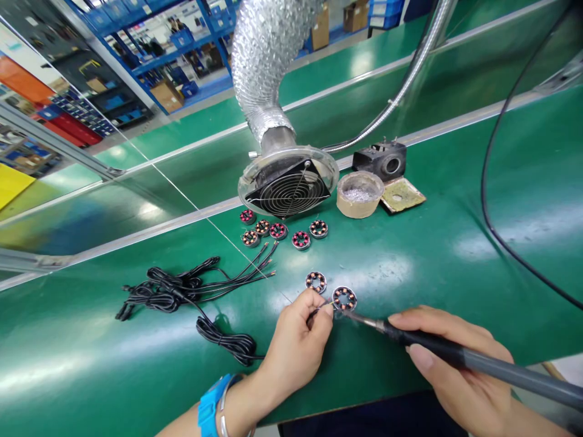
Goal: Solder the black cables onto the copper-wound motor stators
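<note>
1. Watching remotely, I see the left hand [300,340] pinching a wire end [328,303] beside the coil ring [344,299], presumably to steady it.
2. Right hand [464,370]: closed round the soldering iron [449,351], tip at ring's lower edge; contact unclear.
3. Coil ring: on green bench [432,267]; copper-coloured windings, silvery rim.

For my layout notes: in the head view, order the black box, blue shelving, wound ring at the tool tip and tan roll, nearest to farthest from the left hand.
1. Wound ring: just right of the left hand.
2. Tan roll: farther back, rightward.
3. Black box: behind the roll.
4. Blue shelving: far background.
</note>
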Demonstrator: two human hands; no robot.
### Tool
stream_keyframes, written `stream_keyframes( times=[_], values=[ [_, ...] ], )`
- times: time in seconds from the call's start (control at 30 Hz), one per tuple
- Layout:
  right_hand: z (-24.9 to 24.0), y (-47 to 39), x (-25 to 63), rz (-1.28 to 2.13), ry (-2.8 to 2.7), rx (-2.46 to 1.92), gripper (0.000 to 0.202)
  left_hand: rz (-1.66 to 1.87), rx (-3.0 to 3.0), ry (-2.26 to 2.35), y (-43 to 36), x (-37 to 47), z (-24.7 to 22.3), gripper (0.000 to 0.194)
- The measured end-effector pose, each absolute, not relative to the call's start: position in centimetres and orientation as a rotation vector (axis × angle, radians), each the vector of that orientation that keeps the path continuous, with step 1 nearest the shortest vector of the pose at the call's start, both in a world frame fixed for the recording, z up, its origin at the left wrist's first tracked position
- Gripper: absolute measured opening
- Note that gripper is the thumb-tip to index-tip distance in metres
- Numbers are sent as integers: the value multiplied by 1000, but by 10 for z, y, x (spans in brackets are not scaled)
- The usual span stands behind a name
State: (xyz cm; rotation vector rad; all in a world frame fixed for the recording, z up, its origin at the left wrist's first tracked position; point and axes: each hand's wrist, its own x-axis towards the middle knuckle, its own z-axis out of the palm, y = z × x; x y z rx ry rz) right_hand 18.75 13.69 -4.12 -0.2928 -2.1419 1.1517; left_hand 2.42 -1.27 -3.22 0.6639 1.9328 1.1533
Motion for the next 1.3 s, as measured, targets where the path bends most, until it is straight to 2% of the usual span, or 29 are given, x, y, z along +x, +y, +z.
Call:
stream_keyframes(
  times=[0.33,0.7,0.97,1.07,1.3],
  values=[
    [-24,138,183,1033,-2129,-277,16,1138,674,1943,-14,25,-32,29],
    [-30,146,181,1152,-2074,-226,25,1123,650,1935,-13,25,-32,28],
    [-37,225,125,693,-2070,-423,28,1173,634,1901,-14,22,-36,33],
    [-48,231,118,695,-2186,-473,30,1191,568,1803,-14,18,-35,33],
    [-44,171,130,938,-2399,185,25,1176,377,1684,-13,5,-29,24]
  ],
)
